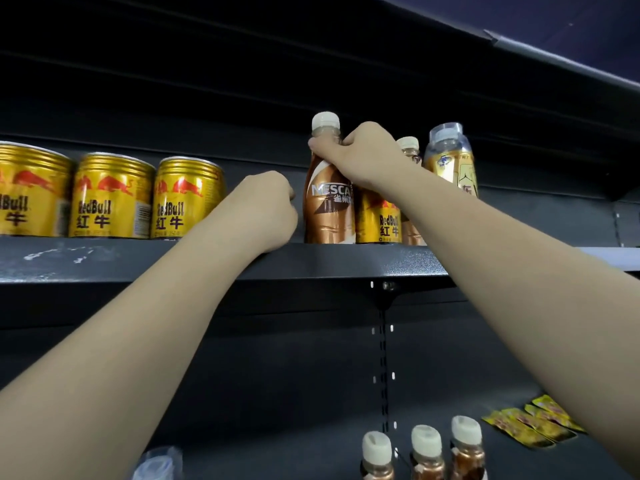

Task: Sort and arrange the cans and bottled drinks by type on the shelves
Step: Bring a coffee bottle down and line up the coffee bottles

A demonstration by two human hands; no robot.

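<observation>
On the upper shelf (104,261) stand three gold Red Bull cans (114,197) in a row at the left. A brown Nescafe bottle (327,202) with a cream cap stands near the middle. My right hand (360,154) grips its shoulder just below the cap. Right behind it sits another Red Bull can (379,223), then a second coffee bottle (410,150) and a yellow-labelled bottle (450,161). My left hand (266,206) is a closed fist on the shelf between the cans and the Nescafe bottle; what it holds, if anything, is hidden.
On the lower shelf, three more cream-capped coffee bottles (427,448) stand at the bottom, with yellow snack packets (533,424) to their right and a clear bottle top (159,462) at the bottom left. A dark shelf underside (519,46) runs overhead.
</observation>
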